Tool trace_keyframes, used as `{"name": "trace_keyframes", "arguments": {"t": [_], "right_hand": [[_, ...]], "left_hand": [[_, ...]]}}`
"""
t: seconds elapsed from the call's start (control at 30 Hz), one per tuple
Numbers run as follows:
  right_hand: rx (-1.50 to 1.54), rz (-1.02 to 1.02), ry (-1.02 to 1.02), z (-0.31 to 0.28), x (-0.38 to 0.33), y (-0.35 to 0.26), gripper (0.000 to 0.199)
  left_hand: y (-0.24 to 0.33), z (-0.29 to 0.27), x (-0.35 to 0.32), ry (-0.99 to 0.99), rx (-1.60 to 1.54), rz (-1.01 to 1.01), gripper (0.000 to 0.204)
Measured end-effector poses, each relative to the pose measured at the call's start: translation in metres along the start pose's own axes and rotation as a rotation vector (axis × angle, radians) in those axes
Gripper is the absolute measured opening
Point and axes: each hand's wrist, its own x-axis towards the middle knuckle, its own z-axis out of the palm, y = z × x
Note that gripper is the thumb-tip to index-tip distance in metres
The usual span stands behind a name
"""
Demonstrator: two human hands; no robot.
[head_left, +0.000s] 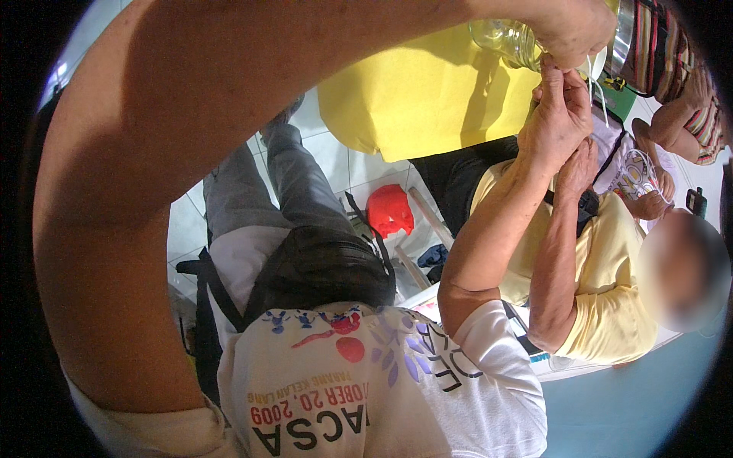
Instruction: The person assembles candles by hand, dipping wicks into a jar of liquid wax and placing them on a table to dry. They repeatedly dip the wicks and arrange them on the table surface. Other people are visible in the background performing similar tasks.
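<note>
fingers of the left hand curl closed around the neck end of a clear glass jar, which lies tilted near the top edge of the view, over the yellow cloth. fingers of the right hand are bunched together just beneath, pressed up against the left hand and the jar's mouth; whether they pinch anything i cannot tell, though a thin white string hangs down right beside them.

nearest the camera, the left forearm sweeps in a wide arc from the lower left up across the top of the frame, and the right forearm rises from the lower middle. below them is the person's own white printed shirt, a black waist bag resting on the lap, and grey trousers stretching out over a white tiled floor.

a little further out, a red object lies on the tiles near the legs. to the right sits another person in a pale yellow shirt, one arm raised alongside the right forearm, the hand near the wrist.

beyond, the yellow cloth drapes off a surface's edge, and in the far top right corner someone in striped clothing is partly in view.
</note>
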Motion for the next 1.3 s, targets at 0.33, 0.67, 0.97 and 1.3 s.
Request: {"name": "trace_keyframes", "arguments": {"t": [0.33,0.67,0.97,1.3], "right_hand": [[-0.05,-0.058,-0.006,0.003,-0.011,-0.003,0.01],[0.008,-0.048,-0.002,-0.006,-0.017,-0.001,0.014],[0.049,-0.035,0.011,-0.004,-0.008,0.011,0.014],[-0.012,-0.032,0.037,-0.005,0.009,0.023,0.013]], "left_hand": [[0.004,0.003,-0.01,0.016,0.04,0.015,0.031],[0.018,0.01,-0.022,0.041,0.123,0.051,0.035],[-0.005,0.019,-0.011,0.054,0.069,0.146,0.035],[0.012,0.015,0.028,-0.16,0.129,-0.199,0.027]]}}
